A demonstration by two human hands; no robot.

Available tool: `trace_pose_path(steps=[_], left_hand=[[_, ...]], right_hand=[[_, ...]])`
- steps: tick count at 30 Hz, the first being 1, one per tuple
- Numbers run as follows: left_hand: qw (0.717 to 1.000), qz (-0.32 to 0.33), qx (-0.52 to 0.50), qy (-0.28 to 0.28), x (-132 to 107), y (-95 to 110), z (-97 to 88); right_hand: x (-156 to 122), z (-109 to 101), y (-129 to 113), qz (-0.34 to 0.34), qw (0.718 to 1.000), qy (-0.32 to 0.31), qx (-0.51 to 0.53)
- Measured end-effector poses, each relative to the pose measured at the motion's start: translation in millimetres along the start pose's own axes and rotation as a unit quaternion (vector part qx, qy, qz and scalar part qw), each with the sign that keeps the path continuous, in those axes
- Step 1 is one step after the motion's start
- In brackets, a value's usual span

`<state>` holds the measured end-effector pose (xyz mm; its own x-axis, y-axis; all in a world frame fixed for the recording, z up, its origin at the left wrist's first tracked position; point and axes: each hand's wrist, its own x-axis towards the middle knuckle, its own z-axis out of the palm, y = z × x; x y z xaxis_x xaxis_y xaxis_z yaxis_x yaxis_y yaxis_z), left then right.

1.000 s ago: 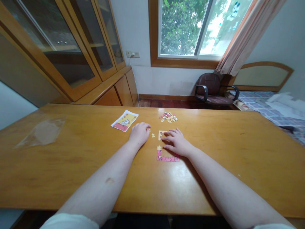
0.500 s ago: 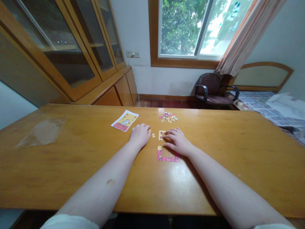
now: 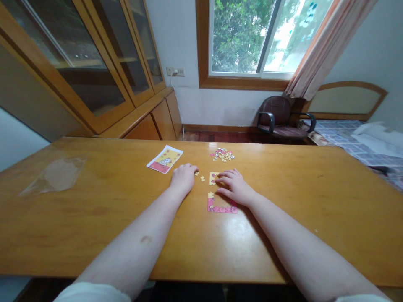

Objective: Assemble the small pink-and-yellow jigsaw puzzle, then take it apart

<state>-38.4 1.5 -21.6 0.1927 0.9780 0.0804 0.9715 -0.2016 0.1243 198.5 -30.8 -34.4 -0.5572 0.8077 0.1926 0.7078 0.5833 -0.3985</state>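
Note:
My left hand [image 3: 183, 178] rests on the table with its fingers curled downward and together; what may be under the fingertips is hidden. Right at those fingertips lies a yellow puzzle piece [image 3: 197, 173], and a second yellow piece [image 3: 202, 178] sits just to the right. My right hand [image 3: 235, 187] is spread palm down over a partly joined puzzle, covering some of it. Left of its fingers shows a yellow corner section [image 3: 212, 178]. Below, a pink bottom edge section [image 3: 222, 209] runs across, with a side rising at the left.
Loose puzzle pieces [image 3: 223, 154] are heaped near the far edge of the wooden table [image 3: 110, 218]. A picture card [image 3: 165, 159] lies beyond my left hand. A clear plastic bag [image 3: 56, 174] is at the far left. Behind the table stands an armchair [image 3: 280, 115].
My left hand has shifted slightly left, its fingertips drawing back a little from the yellow pieces. The right hand stays where it was.

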Motion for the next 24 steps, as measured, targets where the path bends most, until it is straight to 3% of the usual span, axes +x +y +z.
trace_pose_path(steps=[11,14,24], left_hand=[[1.0,-0.002,0.002,-0.004,-0.3,2.3,2.7],[1.0,-0.023,0.013,0.008,-1.1,4.2,1.7],[0.997,-0.069,-0.017,-0.029,1.8,2.9,-2.5]], right_hand=[[0.5,2.1,1.3,-0.002,1.0,0.005,-0.003],[0.5,1.1,0.2,-0.002,1.0,0.003,-0.002],[0.2,2.1,3.2,-0.002,1.0,0.005,0.003]])
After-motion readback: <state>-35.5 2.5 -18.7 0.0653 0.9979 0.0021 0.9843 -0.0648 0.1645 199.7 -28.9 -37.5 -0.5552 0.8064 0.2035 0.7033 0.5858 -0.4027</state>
